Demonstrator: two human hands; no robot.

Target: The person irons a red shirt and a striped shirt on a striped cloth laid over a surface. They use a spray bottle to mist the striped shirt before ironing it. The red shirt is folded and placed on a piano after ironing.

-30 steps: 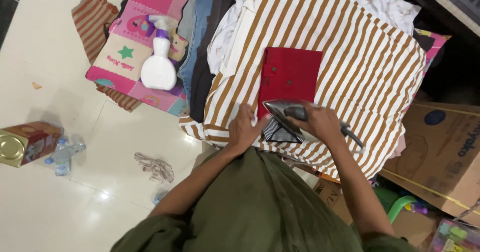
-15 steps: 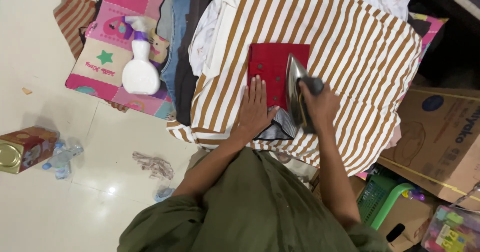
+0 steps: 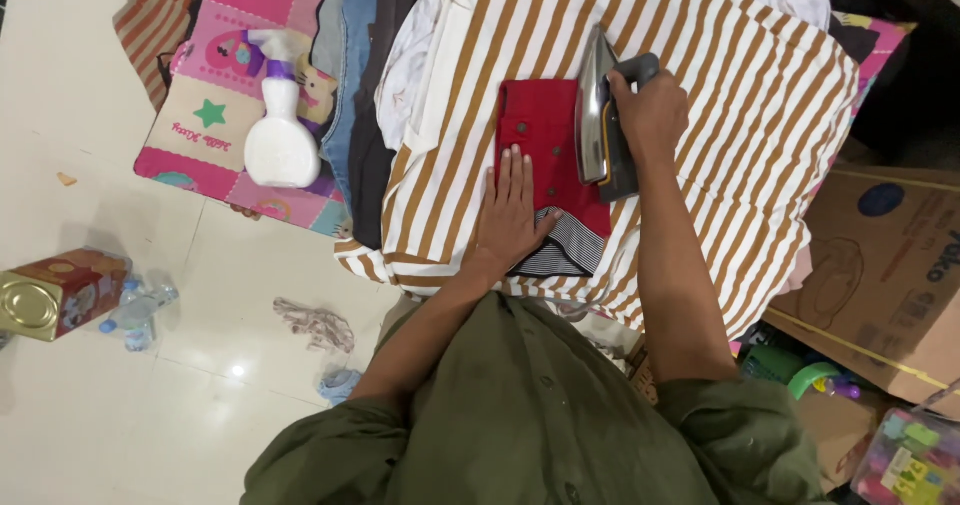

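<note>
The right hand [image 3: 652,113] is closed around the handle of the iron [image 3: 598,115], which stands on the right edge of the red garment [image 3: 540,135]. The left hand [image 3: 510,210] lies flat with fingers together, pressing the garment's near left part, just beside the iron.

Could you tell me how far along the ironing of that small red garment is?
Looks done: the small red buttoned garment lies folded flat on the brown-and-white striped cloth. In hand: the left hand presses its lower edge while the right hand runs the grey iron along its right side. Left: the heaped clothes beside it.
</note>
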